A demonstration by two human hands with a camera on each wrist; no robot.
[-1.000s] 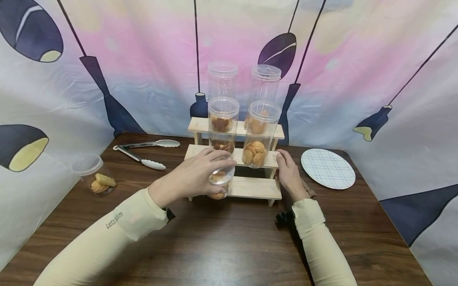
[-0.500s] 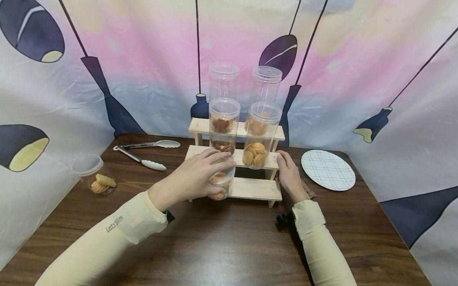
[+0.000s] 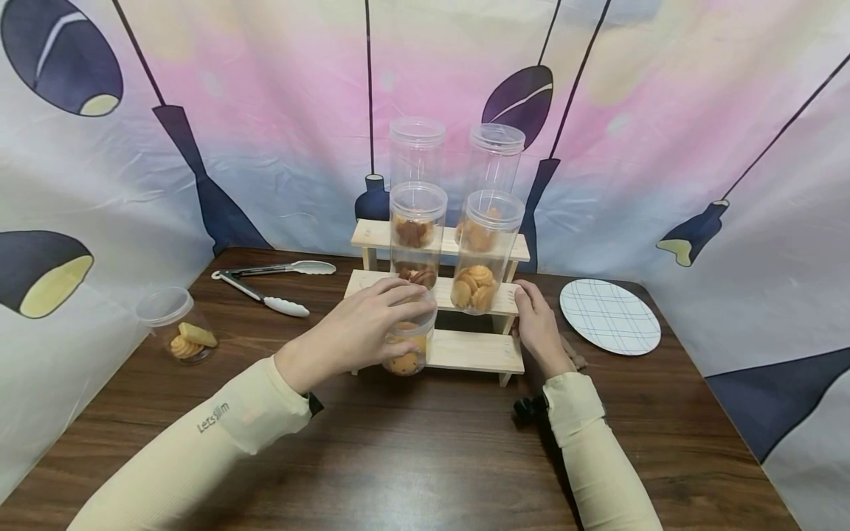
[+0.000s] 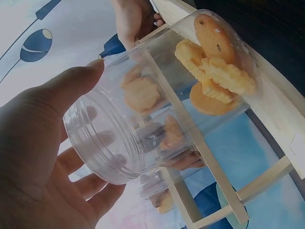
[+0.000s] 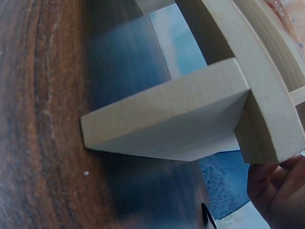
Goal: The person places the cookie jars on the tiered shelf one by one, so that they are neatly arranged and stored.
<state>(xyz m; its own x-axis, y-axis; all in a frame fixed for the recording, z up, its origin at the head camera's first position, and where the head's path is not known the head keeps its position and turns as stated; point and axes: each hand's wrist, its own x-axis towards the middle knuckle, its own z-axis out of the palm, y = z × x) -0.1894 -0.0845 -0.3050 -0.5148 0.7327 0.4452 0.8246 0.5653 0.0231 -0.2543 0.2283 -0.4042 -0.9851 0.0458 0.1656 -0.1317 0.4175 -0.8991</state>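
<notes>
My left hand grips a clear lidded cookie jar near its top, at the left end of the stand's lowest step. In the left wrist view the thumb and fingers curl round the jar's lid, and several cookies lie at its bottom. Whether the base touches the step cannot be told. With its fingers, my right hand holds the right end of the middle step of the wooden display stand. The right wrist view shows those fingers at the board's end.
Taller cookie jars stand on the middle and top steps. On the left lie open tongs, with another cookie jar farther out. A checked plate lies to the right. Patterned cloth hangs behind the table.
The jar in my left hand has shifted slightly, and more of its cookies show below the fingers. The right hand keeps its place on the stand.
</notes>
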